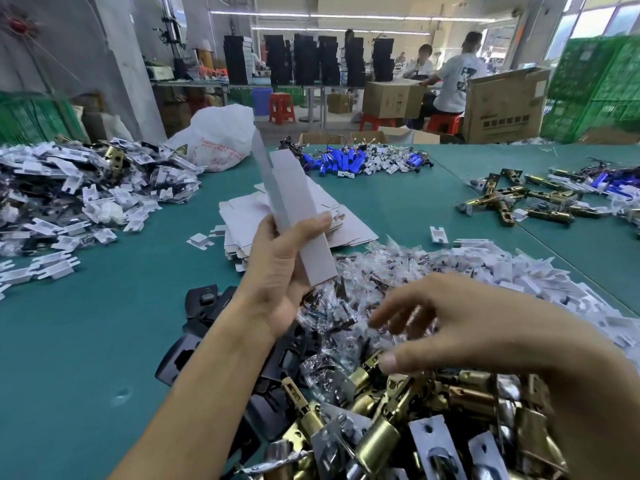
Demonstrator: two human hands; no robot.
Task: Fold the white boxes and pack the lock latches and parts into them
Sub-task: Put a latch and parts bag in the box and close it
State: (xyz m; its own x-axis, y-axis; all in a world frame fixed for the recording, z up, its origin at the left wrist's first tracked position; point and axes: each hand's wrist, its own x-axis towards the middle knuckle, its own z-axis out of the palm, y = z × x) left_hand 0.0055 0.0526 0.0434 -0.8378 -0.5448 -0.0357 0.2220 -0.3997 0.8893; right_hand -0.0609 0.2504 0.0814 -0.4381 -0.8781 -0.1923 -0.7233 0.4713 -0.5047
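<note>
White box (294,202), already opened into a long narrow sleeve, is held tilted above the middle of the table (86,323); the left hand (277,271) grips its lower end, thumb across the front face and fingers wrapped behind; whether its ends are closed I cannot tell. The right hand (467,327) hovers with fingers spread and loose, holding nothing, just above the clear bags of parts (346,306) toward the table's near edge; it is blurred. Brass lock latches (398,427) lie heaped at the near right corner, with black plates (204,306) just beside them on the left. A stack of flat boxes (239,220) lies behind the left hand; scattered latches (512,202) lie by the right edge; white plastic pieces (86,188) are heaped along the left edge. As I judge it, this box is shaped but nothing is visibly packed; a latch and a bag have yet to go in, the flaps to be closed, and the flat stack is left to fold.
</note>
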